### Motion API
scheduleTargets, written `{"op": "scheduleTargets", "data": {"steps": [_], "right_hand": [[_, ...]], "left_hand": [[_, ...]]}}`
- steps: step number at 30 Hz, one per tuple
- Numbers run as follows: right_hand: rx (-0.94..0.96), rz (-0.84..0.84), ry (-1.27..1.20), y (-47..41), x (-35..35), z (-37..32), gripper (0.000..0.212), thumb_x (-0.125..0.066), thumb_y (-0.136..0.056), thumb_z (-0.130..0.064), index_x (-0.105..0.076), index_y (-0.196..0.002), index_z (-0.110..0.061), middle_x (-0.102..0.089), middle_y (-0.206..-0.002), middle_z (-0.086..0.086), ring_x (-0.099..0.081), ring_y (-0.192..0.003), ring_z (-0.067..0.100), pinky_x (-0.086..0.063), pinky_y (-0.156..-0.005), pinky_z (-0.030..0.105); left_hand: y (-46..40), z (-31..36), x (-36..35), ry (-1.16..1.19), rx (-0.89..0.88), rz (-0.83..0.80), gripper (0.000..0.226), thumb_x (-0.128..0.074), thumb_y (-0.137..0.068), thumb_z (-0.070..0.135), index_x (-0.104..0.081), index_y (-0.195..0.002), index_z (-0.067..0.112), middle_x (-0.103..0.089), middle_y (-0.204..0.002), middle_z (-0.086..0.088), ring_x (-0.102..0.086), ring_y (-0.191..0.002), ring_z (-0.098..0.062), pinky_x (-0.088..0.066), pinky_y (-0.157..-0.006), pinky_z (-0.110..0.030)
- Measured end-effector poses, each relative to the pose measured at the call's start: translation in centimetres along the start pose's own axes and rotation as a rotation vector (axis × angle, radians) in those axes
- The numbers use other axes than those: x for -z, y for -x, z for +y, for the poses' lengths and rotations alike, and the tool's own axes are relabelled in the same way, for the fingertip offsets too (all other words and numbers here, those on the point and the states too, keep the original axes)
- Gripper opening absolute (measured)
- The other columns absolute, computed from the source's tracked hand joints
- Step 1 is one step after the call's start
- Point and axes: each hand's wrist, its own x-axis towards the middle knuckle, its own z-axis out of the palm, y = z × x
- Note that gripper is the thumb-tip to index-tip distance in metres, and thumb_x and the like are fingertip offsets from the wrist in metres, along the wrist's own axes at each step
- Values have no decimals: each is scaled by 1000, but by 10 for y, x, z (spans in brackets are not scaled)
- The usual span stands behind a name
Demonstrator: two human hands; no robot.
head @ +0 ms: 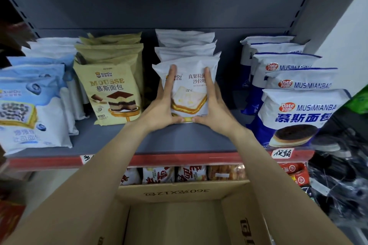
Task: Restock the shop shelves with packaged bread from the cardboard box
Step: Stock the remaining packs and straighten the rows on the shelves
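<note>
Two hands, left hand [162, 103] and right hand [214, 105], are clasped around a white bread packet [188, 87], held upright at the front of its row on the grey shelf [111, 139], likely being squared to face outward; the cardboard box [179, 219] sits below.

A strip of bare grey metal shelf [179, 141] is left free at the front edge. A dark gap is seen between the beige mousse bread packets [111, 89] and the white sandwich bread packets [187, 77]. More room is open towards the blue-and-white packets [294, 113].
</note>
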Motion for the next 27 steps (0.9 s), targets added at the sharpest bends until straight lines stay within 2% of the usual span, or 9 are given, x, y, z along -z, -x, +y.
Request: {"op": "scheduleTargets", "data": {"steps": [4,9,11,13,15,17,20,22,27], "right_hand": [[-6,-34,-33,-3,1,-2,131,-85,-66,-23,22,-133,-57,-3,-154,0,-19,-141,18,-31,-100,23],[-46,-37,-110,-1,5,-6,115,-81,-69,-40,9,-139,-58,-3,-156,-5,-11,-143,10,-24,-107,23],[-41,97,-221,-2,6,-15,90,-70,-80,-44,-3,-139,-59,2,-158,-6,3,-142,0,-15,-107,9],[-13,314,-291,-11,11,-28,70,-60,-90,-37,-14,-141,-51,-2,-159,-4,3,-141,-3,-11,-97,-6],[-13,490,-276,-32,20,-36,62,-55,-94,-27,-21,-146,-37,-12,-158,1,-4,-145,7,-14,-107,7],[-89,515,-234,-60,30,-41,61,-52,-94,-20,-24,-148,-24,-16,-157,7,-10,-146,16,-19,-114,24],[-235,326,-202,-99,43,-46,61,-51,-94,-23,-23,-148,-20,-14,-157,7,-19,-143,18,-21,-105,20],[-272,240,-208,-115,46,-47,60,-56,-91,-23,-32,-145,-17,-31,-149,6,-36,-134,21,-29,-105,23],[-325,257,-257,-124,45,-40,57,-65,-84,-24,-46,-137,-15,-52,-124,6,-54,-118,23,-42,-103,33]], "left_hand": [[-2,2,0,57,18,9,135,-84,-68,15,29,-126,60,21,-155,7,-8,-122,12,-25,-77,12],[-1,1,-1,125,11,28,135,-86,-65,19,25,-134,56,21,-154,11,8,-119,31,-21,-82,12],[1,6,-4,121,14,75,136,-87,-63,18,22,-138,50,23,-155,5,18,-115,35,-13,-87,13],[4,11,-8,134,27,173,137,-89,-60,22,22,-134,56,19,-155,2,16,-126,24,-7,-97,6],[6,16,-13,162,42,257,138,-90,-57,28,24,-129,62,17,-156,-1,4,-142,0,-14,-109,-13],[4,19,-16,183,59,297,140,-90,-56,29,26,-128,61,19,-156,-4,1,-144,-8,-15,-111,-23],[-4,16,-17,212,59,288,142,-89,-59,19,28,-133,50,20,-155,6,0,-131,12,-13,-102,-3],[-8,13,-18,210,53,278,142,-88,-61,12,28,-136,43,11,-148,15,1,-122,20,-12,-87,13],[-9,9,-20,167,29,282,140,-87,-62,10,27,-138,37,8,-141,18,1,-118,23,-10,-82,16]]}}
